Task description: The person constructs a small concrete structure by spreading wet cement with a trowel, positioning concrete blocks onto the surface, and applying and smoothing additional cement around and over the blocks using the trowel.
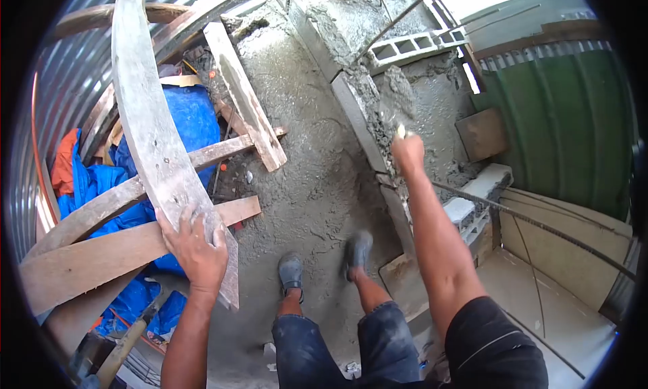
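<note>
My right hand (408, 151) is closed around the handle of a trowel (397, 99), whose blade is smeared with wet mortar. The blade lies over wet grey mortar (432, 109) just right of a row of upright edge boards (358, 122). My left hand (194, 244) lies spread on the lower end of a long weathered plank (150, 112), fingers apart on its upper face. That plank slants over other timbers on the left. Mortar hides part of the trowel's blade outline.
Hollow concrete blocks stand at the top right (418, 49) and beside my right forearm (472, 193). A steel rebar (540, 224) crosses the right side. Blue tarp (189, 116) and loose timbers (246, 99) lie left. My shoes (291, 271) are on the wet-looking cement floor (304, 166).
</note>
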{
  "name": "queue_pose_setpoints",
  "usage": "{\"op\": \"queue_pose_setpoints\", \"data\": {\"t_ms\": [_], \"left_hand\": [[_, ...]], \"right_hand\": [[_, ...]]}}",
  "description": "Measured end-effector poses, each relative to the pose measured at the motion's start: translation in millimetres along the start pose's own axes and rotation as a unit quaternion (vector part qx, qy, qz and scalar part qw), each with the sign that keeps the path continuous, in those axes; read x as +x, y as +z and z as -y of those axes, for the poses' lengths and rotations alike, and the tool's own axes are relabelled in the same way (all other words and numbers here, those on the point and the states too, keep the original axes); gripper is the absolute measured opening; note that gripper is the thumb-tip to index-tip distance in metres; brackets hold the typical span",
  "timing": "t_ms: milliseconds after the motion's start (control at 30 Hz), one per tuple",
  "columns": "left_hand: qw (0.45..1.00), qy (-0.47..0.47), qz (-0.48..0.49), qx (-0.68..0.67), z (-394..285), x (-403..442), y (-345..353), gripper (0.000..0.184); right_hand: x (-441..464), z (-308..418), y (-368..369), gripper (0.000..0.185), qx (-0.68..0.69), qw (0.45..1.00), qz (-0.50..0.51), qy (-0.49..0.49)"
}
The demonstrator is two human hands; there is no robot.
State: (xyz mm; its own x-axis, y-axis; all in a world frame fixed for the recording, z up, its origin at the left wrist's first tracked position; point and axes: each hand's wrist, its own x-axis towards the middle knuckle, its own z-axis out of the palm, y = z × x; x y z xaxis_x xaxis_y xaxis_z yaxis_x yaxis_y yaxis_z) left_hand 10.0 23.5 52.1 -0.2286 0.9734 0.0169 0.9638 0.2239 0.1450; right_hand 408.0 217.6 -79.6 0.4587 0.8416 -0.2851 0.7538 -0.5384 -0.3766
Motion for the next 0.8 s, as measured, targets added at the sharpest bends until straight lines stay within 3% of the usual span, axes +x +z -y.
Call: {"op": "queue_pose_setpoints", "data": {"t_ms": [200, 267, 400, 467, 600, 733, 800], "left_hand": [[0.999, -0.039, 0.034, -0.002, 0.0, 3.3, -2.6, 0.036], [0.999, -0.036, 0.023, -0.007, -1.7, 7.2, -1.3, 0.035], [0.999, -0.047, 0.018, 0.007, -4.5, 9.3, 0.9, 0.033], [0.999, -0.047, 0.022, 0.005, -2.8, 10.0, 0.8, 0.033], [0.998, -0.049, 0.031, 0.004, -5.2, 13.1, -1.8, 0.033], [0.998, -0.042, 0.039, 0.015, -7.4, 15.9, -0.6, 0.033], [0.998, -0.039, 0.032, 0.025, -6.7, 14.8, 2.4, 0.033]], "right_hand": [[108.0, 76.3, 13.6, 0.026, -0.257, 0.963, 0.034, -0.077], [130.7, 90.3, 28.1, 0.027, -0.288, 0.947, 0.034, -0.136], [158.9, 87.9, 47.8, 0.027, -0.307, 0.942, 0.024, -0.136], [152.5, 73.7, 44.1, 0.028, -0.228, 0.967, -0.034, -0.103], [142.0, 41.3, 34.3, 0.030, -0.180, 0.983, 0.008, -0.026], [145.2, 32.9, 51.1, 0.029, -0.173, 0.985, 0.005, -0.011], [152.3, 32.6, 71.3, 0.028, -0.192, 0.979, 0.011, -0.066]]}}
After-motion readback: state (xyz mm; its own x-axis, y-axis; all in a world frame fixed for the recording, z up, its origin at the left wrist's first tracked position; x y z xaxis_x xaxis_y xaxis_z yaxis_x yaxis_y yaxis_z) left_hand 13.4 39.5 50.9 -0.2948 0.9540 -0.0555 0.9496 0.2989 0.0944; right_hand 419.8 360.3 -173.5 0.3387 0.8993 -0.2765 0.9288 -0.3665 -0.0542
